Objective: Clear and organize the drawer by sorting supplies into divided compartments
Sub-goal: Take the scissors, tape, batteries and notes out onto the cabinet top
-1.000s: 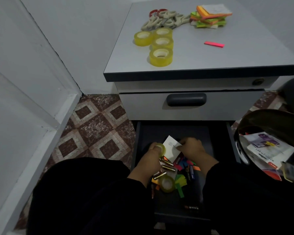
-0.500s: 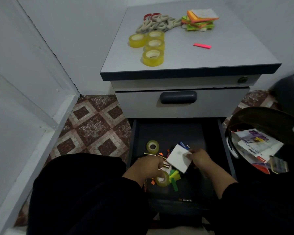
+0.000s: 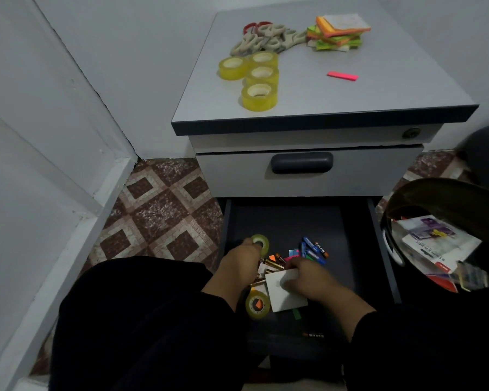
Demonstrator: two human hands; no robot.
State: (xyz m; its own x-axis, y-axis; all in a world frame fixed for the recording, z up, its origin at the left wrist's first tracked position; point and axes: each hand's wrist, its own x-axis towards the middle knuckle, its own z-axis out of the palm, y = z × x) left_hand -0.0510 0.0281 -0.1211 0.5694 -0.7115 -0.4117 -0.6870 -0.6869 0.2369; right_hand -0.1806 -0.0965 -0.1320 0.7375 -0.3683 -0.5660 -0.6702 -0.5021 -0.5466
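Head view: clearing midway. Left hand [image 3: 242, 259] grips tape [image 3: 259, 244]; right hand [image 3: 305, 276] pinches pad [image 3: 284, 296]. Batteries [image 3: 312, 249] left in drawer [image 3: 359, 249]; no dividers seen.

tape roll [image 3: 259, 243]: glossy plastic | card [image 3: 285, 294]: matt paper | drawer [image 3: 288, 221]: matt

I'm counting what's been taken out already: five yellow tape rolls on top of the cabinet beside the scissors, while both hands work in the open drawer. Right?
Not quite: the head view shows four yellow tape rolls on the cabinet top, not five. They do sit beside the scissors, with both hands in the open drawer.
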